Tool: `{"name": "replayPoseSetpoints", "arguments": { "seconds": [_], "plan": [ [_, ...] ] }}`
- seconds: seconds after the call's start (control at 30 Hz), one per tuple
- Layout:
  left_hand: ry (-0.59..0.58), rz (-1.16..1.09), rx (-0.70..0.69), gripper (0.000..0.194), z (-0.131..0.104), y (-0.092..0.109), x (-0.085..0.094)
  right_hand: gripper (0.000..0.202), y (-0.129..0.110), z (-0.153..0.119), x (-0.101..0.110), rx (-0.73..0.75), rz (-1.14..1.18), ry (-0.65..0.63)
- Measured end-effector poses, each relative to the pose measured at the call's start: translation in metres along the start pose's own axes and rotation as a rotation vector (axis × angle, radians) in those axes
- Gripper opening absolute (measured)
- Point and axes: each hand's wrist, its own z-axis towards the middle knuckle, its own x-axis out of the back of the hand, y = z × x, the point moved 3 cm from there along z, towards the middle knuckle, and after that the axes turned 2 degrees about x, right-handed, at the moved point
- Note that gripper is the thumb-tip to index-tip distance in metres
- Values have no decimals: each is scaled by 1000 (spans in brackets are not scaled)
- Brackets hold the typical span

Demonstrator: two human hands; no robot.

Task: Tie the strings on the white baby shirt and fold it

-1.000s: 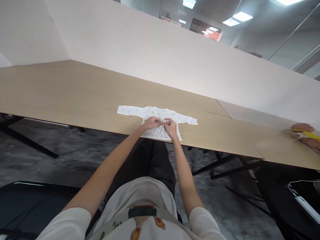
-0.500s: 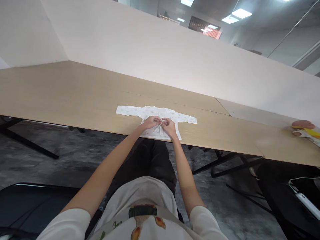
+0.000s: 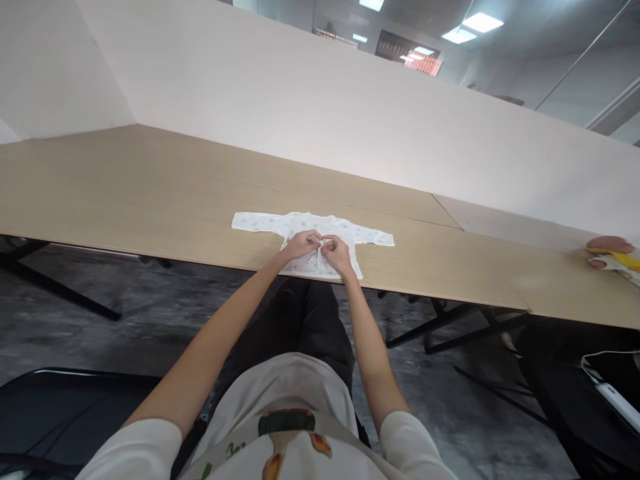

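Observation:
A small white baby shirt (image 3: 345, 230) with a faint print lies spread on the table, sleeves stretched out to both sides. Its lower hem reaches the table's front edge. Over the middle of its front, my left hand (image 3: 303, 245) pinches the cloth near the front opening. My right hand (image 3: 337, 253) pinches the cloth just beside it, the fingertips of both hands almost meeting. Whatever small part of the front lies between the fingertips is too small to make out.
The long wooden table (image 3: 175, 193) runs across the view, with a white partition (image 3: 300, 100) behind it. A doll (image 3: 611, 247) with yellow cloth lies at the far right. Black chairs stand at lower left (image 3: 75, 413) and lower right, the right one with a white power strip (image 3: 617, 403).
My fingertips have come closer together at the shirt's front, and the cloth between them is lifted slightly. The shirt stays in place.

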Motion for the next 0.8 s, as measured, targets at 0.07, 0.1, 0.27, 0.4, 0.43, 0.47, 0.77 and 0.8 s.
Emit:
{"name": "replayPoseSetpoints", "arguments": {
  "seconds": [0.07,0.1,0.27,0.4,0.43,0.47,0.77,0.8],
  "plan": [
    [1,5,-8,34,1,2,0,39,1,1,0,-33,9,8],
    [0,12,-10,31,1,3,0,39,1,1,0,-46,15,11],
    [10,142,26,28,1,7,-1,36,5,3,0,-65,20,6],
    [19,273,33,28,-1,6,-1,31,5,2,1,-62,-30,8],
    [25,303,28,29,-1,6,-2,30,4,2,1,-53,-51,4],
    [34,336,17,29,-2,6,-2,29,3,2,1,-42,-71,-3],
    [-37,627,-185,36,-10,20,-12,20,-3,0,3,-24,-192,-44],
    [-69,624,-182,37,-13,19,-12,20,-2,1,3,-20,-197,-58]
  ]
}}
